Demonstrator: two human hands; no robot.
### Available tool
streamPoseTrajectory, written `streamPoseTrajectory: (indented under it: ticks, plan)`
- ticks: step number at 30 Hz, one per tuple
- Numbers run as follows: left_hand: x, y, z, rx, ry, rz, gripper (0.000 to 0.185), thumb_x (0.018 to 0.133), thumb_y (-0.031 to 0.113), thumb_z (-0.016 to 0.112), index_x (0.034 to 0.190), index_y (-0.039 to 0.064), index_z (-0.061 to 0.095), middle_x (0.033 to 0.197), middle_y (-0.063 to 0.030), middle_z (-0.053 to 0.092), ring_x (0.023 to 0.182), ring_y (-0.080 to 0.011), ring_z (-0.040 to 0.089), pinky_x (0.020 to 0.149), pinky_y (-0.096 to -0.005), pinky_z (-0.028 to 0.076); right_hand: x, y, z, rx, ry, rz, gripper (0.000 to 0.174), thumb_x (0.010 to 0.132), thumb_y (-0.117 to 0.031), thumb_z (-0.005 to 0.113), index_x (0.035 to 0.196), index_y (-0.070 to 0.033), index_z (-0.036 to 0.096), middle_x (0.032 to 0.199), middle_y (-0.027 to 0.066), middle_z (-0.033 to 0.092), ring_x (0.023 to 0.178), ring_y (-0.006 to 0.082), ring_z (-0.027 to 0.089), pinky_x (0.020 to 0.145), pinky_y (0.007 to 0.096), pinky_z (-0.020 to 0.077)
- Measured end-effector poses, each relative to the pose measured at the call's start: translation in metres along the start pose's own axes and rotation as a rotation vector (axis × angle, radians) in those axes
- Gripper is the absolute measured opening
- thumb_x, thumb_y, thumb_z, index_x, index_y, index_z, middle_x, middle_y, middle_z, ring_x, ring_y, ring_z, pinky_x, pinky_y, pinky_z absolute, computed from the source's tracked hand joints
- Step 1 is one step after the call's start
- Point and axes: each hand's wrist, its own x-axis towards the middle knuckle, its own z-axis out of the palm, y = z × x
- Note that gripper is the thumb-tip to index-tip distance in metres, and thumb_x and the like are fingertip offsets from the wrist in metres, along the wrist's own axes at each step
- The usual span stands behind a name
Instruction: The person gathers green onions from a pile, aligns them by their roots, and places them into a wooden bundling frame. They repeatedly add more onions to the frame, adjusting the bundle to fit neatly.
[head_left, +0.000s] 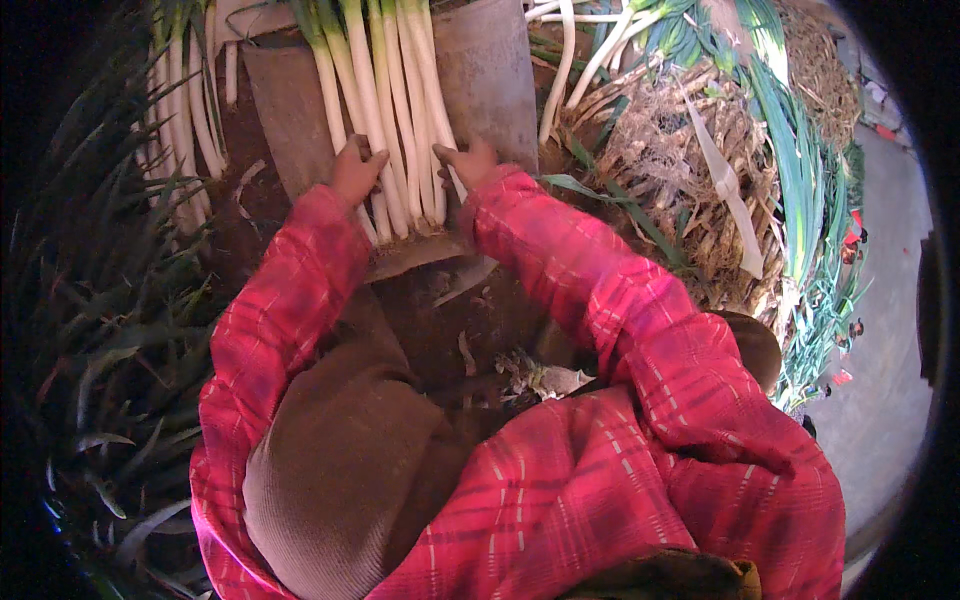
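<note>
A row of long green onions (405, 112) with white stems lies on a flat grey-brown sheet (484, 75), root ends toward me and green tops away. My left hand (358, 171) rests at the left side of the stems, thumb and fingers against the outer ones. At the right side, my right hand (469, 161) touches the outermost stem with thumb and fingers. Both hands are near the root ends, with the stems between them. Whether either hand grips a stem firmly cannot be told. The far tips of the onions run out of the picture.
More green onions (176, 120) stand or lie at the far left, beside dark heaped leaves (97, 300). On the right is a large heap of onions with dry roots (675, 157), a pale strip (724, 180) across it. Peeled scraps (540, 377) lie on the soil between my knees.
</note>
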Motion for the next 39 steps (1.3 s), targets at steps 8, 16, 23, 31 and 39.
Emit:
streamPoseTrajectory:
  ticks: [8, 16, 23, 31, 39]
  plan:
    - [-0.010, 0.012, 0.008, -0.014, 0.065, 0.014, 0.045, 0.076, 0.017, 0.068, 0.110, -0.003, 0.046, 0.092, -0.0156, 0.062, 0.078, -0.0233, 0.062, 0.067, -0.0349, 0.051, -0.037, -0.093, -0.093, 0.301, -0.014, -0.308, 0.037, 0.080, -0.020, 0.066, 0.108, 0.000, 0.055, 0.074, 0.0040, 0.058, 0.055, 0.0116, 0.052, 0.047, 0.0258, 0.0417]
    - [-0.011, 0.012, 0.010, 0.099, 0.079, 0.020, 0.052, 0.070, 0.015, 0.073, 0.111, -0.002, 0.045, 0.098, -0.0182, 0.063, 0.091, -0.0273, 0.062, 0.080, -0.0360, 0.048, -0.073, -0.104, -0.074, 0.635, 0.100, -0.256, 0.030, 0.086, -0.024, 0.059, 0.106, -0.001, 0.056, 0.071, 0.0027, 0.057, 0.057, 0.0103, 0.052, 0.048, 0.0267, 0.0445]
    - [-0.014, 0.023, 0.008, 0.105, 0.067, 0.026, 0.051, 0.069, 0.014, 0.073, 0.110, -0.003, 0.047, 0.096, -0.0168, 0.063, 0.087, -0.0251, 0.063, 0.077, -0.0351, 0.049, 0.001, -0.023, -0.012, 0.651, -0.384, 0.250, 0.035, 0.087, -0.035, 0.057, 0.101, -0.003, 0.054, 0.069, 0.0091, 0.056, 0.055, 0.0200, 0.057, 0.047, 0.0345, 0.0460]
    - [-0.011, 0.013, 0.012, 0.029, 0.090, 0.010, 0.049, 0.067, 0.017, 0.074, 0.105, -0.003, 0.050, 0.090, -0.0168, 0.065, 0.083, -0.0256, 0.064, 0.075, -0.0346, 0.050, 0.026, -0.024, -0.014, -0.388, -0.233, -0.121, 0.052, 0.076, -0.039, 0.067, 0.104, 0.003, 0.056, 0.094, 0.0234, 0.061, 0.091, 0.0348, 0.060, 0.079, 0.0406, 0.0482]
    - [-0.008, 0.013, 0.013, 0.158, 0.110, 0.038, 0.047, 0.067, 0.017, 0.075, 0.102, -0.003, 0.052, 0.090, -0.0176, 0.065, 0.084, -0.0267, 0.064, 0.074, -0.0357, 0.050, 0.038, -0.040, -0.024, -0.743, -0.326, -0.168, 0.046, 0.074, -0.037, 0.069, 0.098, 0.002, 0.061, 0.100, 0.0244, 0.061, 0.096, 0.0367, 0.058, 0.084, 0.0415, 0.0464]
